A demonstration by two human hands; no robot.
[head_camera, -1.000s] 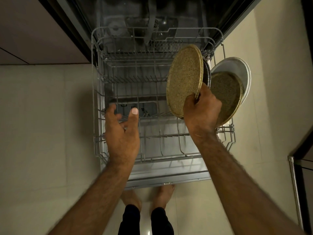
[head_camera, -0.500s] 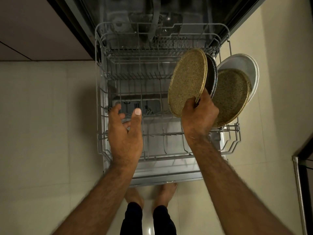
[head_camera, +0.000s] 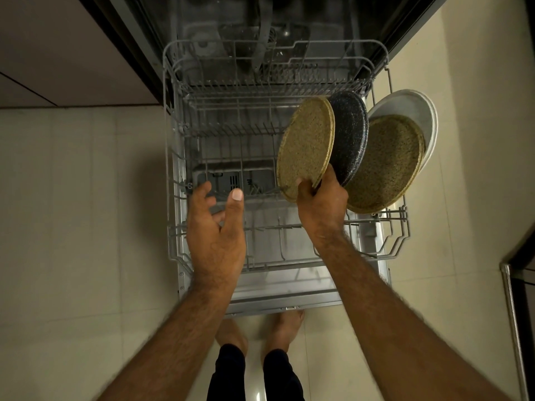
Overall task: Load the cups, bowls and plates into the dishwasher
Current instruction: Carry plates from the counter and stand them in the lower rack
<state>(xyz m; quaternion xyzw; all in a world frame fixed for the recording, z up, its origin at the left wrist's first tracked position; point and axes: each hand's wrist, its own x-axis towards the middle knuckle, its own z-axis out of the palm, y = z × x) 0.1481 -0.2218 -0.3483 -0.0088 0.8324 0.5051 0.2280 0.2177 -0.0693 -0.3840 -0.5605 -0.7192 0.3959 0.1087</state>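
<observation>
From the head camera, the right hand (head_camera: 321,202) pinched the bottom edge of a round, speckled tan plate (head_camera: 305,147) with its fingers (head_camera: 304,186), holding it upright over the grey wire dishwasher rack (head_camera: 173,157). The left hand (head_camera: 215,230) hung open nearby, fingers spread, holding nothing. The plate could slip from that small pinch, or bump the dark speckled plate (head_camera: 351,137) just behind it. Another tan plate (head_camera: 386,163) and a white plate (head_camera: 411,111) crowded the right side.
</observation>
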